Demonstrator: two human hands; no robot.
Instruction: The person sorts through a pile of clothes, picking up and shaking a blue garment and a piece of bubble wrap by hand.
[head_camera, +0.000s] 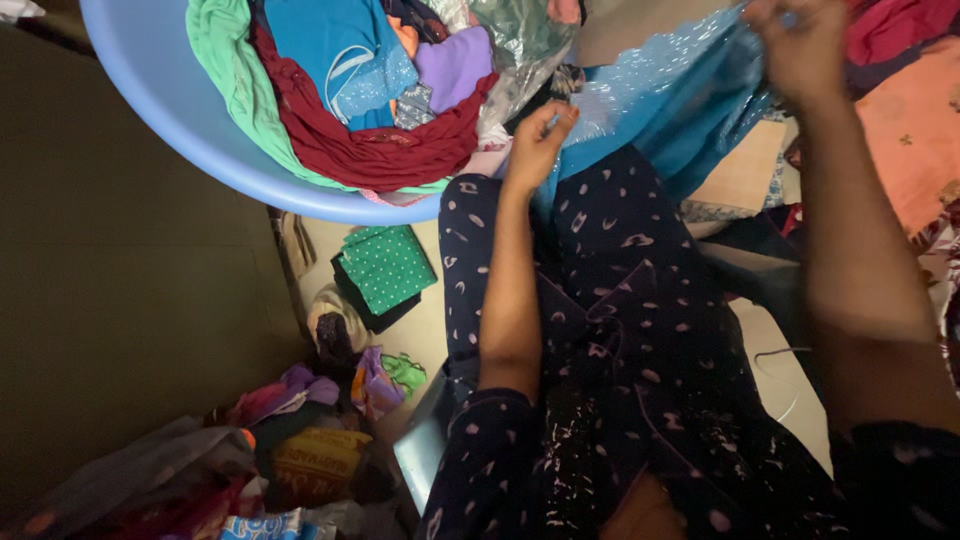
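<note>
With the left hand (537, 145) pinching the lower edge of the shiny blue cloth (670, 95) and the right hand (800, 45) gripping its upper edge beside the blue tub (150, 90), keeping it taut should help

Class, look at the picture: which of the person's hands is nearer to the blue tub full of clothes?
Left. The left hand grips the shiny blue cloth right beside the blue tub. The right hand holds the cloth's far edge, well away from the tub.
</note>
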